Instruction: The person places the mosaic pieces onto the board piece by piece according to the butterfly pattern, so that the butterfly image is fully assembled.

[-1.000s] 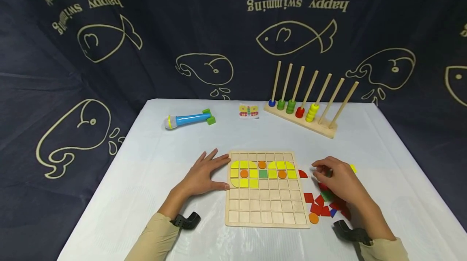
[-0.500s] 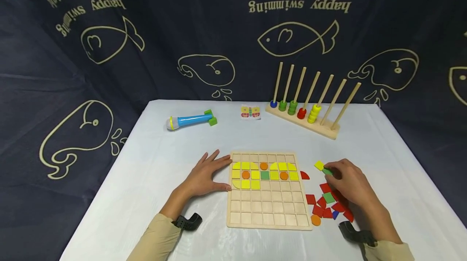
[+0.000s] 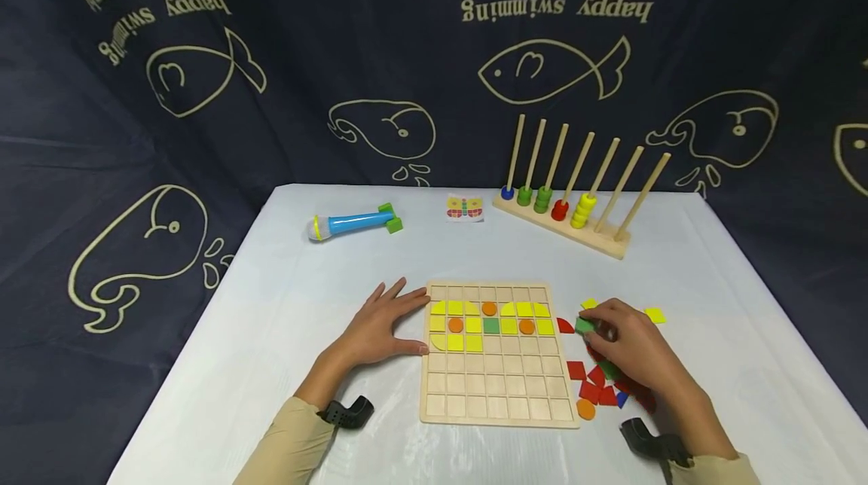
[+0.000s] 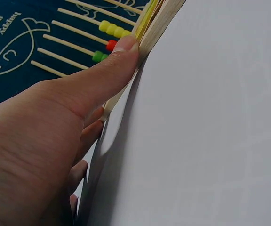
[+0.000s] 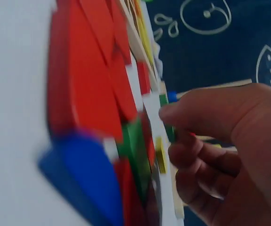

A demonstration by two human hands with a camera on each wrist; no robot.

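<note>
My left hand (image 3: pixel 380 327) rests at the left side of a wooden grid board (image 3: pixel 502 387), fingers spread and thumb on its edge. Yellow tiles, orange rounds and a green square (image 3: pixel 491 326) fill cells in the board's upper rows. Right of the board, my right hand (image 3: pixel 631 346) pinches a green square tile (image 3: pixel 584 325) between thumb and fingers. A red quarter-round tile (image 3: pixel 566 325) lies between that tile and the board. In the right wrist view, the held green tile (image 5: pixel 163 100) is mostly behind the thumb.
Red tiles (image 3: pixel 590 392), a blue piece (image 3: pixel 621 399) and an orange round (image 3: pixel 586 410) lie below my right hand. Yellow squares (image 3: pixel 655 315) lie around it. Farther back are a toy microphone (image 3: pixel 356 222), a butterfly picture card (image 3: pixel 464 208) and a bead-peg stand (image 3: pixel 563 227).
My right hand has taken hold of the green tile beside a yellow square and brought it left, closer to the board. The left hand stays at the board's edge.
</note>
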